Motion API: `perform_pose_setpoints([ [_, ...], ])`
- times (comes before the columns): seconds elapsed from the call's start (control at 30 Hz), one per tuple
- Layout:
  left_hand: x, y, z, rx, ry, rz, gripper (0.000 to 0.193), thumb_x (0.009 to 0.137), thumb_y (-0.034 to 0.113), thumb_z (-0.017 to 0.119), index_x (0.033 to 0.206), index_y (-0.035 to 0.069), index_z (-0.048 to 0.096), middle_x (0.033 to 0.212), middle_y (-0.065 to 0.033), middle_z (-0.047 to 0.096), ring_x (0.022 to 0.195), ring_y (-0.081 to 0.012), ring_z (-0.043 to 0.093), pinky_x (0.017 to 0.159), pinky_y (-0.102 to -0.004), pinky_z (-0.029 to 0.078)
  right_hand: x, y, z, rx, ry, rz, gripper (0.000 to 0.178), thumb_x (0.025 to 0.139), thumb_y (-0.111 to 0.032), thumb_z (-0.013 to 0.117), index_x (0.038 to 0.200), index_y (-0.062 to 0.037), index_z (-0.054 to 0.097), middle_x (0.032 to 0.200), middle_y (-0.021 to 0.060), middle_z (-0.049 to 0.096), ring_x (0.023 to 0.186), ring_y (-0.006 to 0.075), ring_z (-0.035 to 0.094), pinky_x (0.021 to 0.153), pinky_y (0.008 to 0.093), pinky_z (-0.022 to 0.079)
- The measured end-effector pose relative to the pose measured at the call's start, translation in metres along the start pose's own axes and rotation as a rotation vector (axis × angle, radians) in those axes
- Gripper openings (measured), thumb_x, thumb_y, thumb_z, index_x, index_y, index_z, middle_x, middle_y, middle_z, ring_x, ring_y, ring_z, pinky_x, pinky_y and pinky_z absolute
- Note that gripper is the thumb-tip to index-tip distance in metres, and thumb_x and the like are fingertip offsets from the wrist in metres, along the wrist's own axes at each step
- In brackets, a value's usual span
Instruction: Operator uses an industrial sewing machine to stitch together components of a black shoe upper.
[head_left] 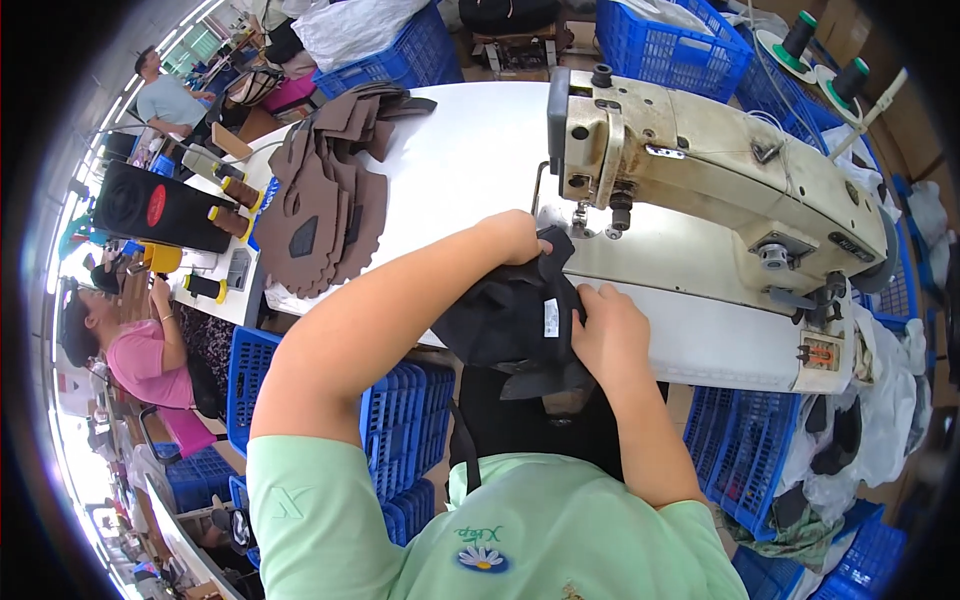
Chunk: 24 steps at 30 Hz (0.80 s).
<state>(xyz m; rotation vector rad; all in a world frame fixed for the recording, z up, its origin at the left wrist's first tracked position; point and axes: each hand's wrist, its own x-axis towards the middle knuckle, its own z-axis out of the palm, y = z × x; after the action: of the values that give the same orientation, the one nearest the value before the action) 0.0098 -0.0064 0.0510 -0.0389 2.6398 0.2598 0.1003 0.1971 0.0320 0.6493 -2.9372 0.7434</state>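
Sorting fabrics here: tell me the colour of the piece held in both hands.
Black fabric piece, clearest in the head view.

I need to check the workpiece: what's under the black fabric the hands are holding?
Under the black fabric shows the white table edge and the sewing machine bed. Whatever lies directly beneath is covered by the fabric and both hands.

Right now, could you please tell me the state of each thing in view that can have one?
Black fabric piece: bunched, held by both hands at the machine's bed.
Left hand: closed on the fabric's upper edge.
Right hand: gripping the fabric's right side.
Sewing machine: nothing visibly under the needle.
Brown cut pieces: stacked, fanned on the white table.
Thread cones: upright on their stand.
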Motion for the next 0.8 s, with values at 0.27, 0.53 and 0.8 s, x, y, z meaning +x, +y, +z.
perform_pose_setpoints([
  [0.27, -0.012, -0.013, 0.016, -0.172, 0.114, 0.055, 0.058, 0.084, 0.053, 0.069, 0.093, -0.005, 0.072, 0.090, -0.0266, 0.070, 0.087, -0.0405, 0.068, 0.081, -0.0450, 0.051, -0.006, 0.002, 0.003, 0.084, 0.091, -0.045, 0.024, 0.076, -0.019, 0.069, 0.093, -0.0020, 0.066, 0.085, 0.0113, 0.058, 0.078, 0.0304, 0.063, 0.064, 0.0429, 0.053],
  [0.53, -0.011, -0.016, 0.019, -0.200, 0.138, 0.060, 0.056, 0.082, 0.050, 0.072, 0.090, -0.005, 0.072, 0.086, -0.0256, 0.070, 0.082, -0.0394, 0.068, 0.077, -0.0446, 0.051, -0.009, 0.004, 0.002, 0.148, 0.148, -0.029, 0.023, 0.076, -0.019, 0.070, 0.092, -0.0036, 0.064, 0.084, 0.0119, 0.060, 0.076, 0.0312, 0.064, 0.064, 0.0425, 0.053],
  [0.8, -0.014, -0.014, 0.019, -0.175, 0.176, 0.059, 0.059, 0.083, 0.052, 0.070, 0.090, -0.006, 0.072, 0.087, -0.0260, 0.070, 0.083, -0.0403, 0.068, 0.078, -0.0449, 0.052, -0.011, 0.008, 0.003, 0.146, 0.182, -0.032, 0.027, 0.080, -0.028, 0.075, 0.089, -0.0054, 0.064, 0.081, 0.0096, 0.062, 0.074, 0.0307, 0.065, 0.064, 0.0414, 0.053],
])
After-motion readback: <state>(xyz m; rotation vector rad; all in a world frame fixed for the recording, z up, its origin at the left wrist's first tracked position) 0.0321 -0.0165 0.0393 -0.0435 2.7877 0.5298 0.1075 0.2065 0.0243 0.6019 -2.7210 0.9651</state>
